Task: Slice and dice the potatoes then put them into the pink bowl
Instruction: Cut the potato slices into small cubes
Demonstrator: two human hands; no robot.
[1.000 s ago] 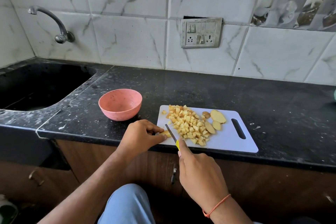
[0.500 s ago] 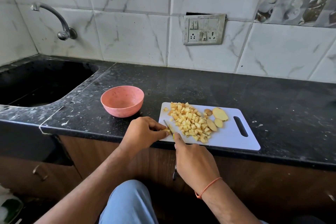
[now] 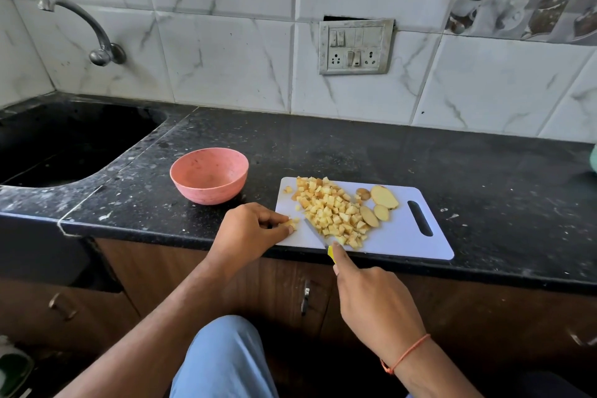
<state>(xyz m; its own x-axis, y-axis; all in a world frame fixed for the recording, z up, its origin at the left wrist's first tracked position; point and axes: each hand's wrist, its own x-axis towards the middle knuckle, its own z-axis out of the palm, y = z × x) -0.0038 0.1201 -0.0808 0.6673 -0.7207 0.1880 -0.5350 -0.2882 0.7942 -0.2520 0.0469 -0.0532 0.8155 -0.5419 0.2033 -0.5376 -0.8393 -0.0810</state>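
Potato bit (image 3: pixel 291 223) pinched by my left hand (image 3: pixel 250 229) at frame centre, knife (image 3: pixel 318 234) gripped in right hand (image 3: pixel 374 304) lies just right of it, blade pointing up-left

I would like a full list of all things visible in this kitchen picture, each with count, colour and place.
pink bowl: one, pink, on the counter left of the board, no potato in it
cutting board: one, white, at the counter's front edge
diced potato: one pile, yellow, on the board
potato slices: about four, pale yellow, right of the pile
knife: one, yellow handle, blade on the board
counter: one, black
sink: one, black, far left
tap: one, metal, on the wall
switch panel: one, grey-white, on the wall
left hand: holds small potato pieces
right hand: grips the knife
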